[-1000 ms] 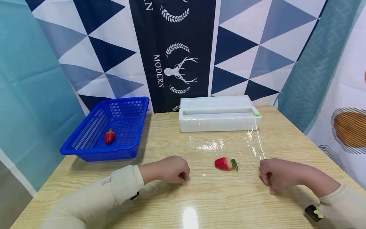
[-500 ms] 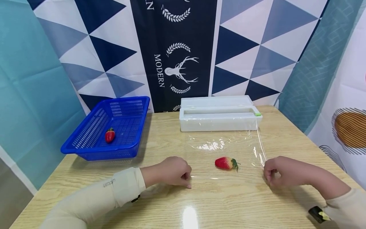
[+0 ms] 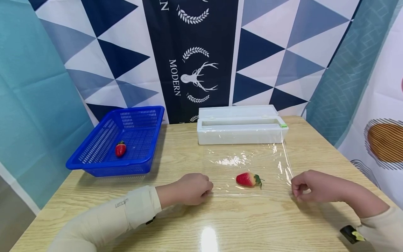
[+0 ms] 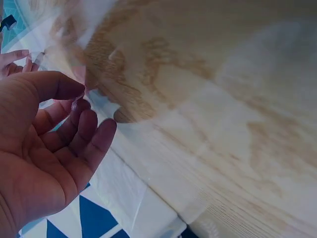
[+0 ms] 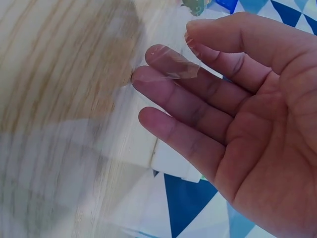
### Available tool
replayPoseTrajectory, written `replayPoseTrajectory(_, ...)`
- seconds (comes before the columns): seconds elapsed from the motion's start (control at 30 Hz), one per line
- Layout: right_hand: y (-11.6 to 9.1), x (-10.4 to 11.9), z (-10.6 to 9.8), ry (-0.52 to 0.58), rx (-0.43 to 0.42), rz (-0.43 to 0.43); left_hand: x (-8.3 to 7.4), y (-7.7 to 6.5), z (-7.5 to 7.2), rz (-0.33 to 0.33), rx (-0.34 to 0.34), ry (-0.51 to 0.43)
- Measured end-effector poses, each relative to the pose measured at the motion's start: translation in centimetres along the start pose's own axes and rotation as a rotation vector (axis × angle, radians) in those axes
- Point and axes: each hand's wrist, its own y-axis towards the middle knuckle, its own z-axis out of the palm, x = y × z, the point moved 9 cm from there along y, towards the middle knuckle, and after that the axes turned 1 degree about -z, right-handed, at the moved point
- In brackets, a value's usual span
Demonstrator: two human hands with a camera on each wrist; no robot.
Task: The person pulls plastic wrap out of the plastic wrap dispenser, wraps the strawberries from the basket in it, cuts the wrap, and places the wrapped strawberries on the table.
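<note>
A sheet of cling film (image 3: 233, 160) stretches toward me from a white wrap dispenser box (image 3: 240, 137), whose lid stands raised. My left hand (image 3: 192, 189) pinches the film's near left corner; in the left wrist view, its thumb and index fingertip meet on the film. At the near right corner my right hand (image 3: 319, 188) pinches the film between thumb and index finger. In the right wrist view, a clear flap of film (image 5: 181, 69) lies over its other, loosely bent fingers. A red strawberry (image 3: 246, 179) with green leaves lies within the film's outline; whether over or under it I cannot tell.
A blue plastic basket (image 3: 149, 143) stands at the left of the wooden table (image 3: 252, 227), with another strawberry (image 3: 120, 149) inside. A green clip-like piece (image 3: 283, 125) sits on the box's right end. Patterned cloth (image 3: 195, 45) hangs behind the table.
The left hand has shifted slightly right and the right hand slightly right and up, both with the film. Its front edge shows more clearly. Box, basket and strawberries have stayed put.
</note>
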Motion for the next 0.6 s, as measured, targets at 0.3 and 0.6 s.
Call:
replayPoseTrajectory(0.3, 0.0, 0.0, -1.2, -0.007, -0.048, 0.017, 1.9, -0.2, -1.4, -0.009, -0.066, -0.265)
replayPoseTrajectory(0.6, 0.0, -1.2, -2.2, 0.176, -0.061, 0.050, 5.9, 0.0, -1.0, -0.173, -0.086, -0.714)
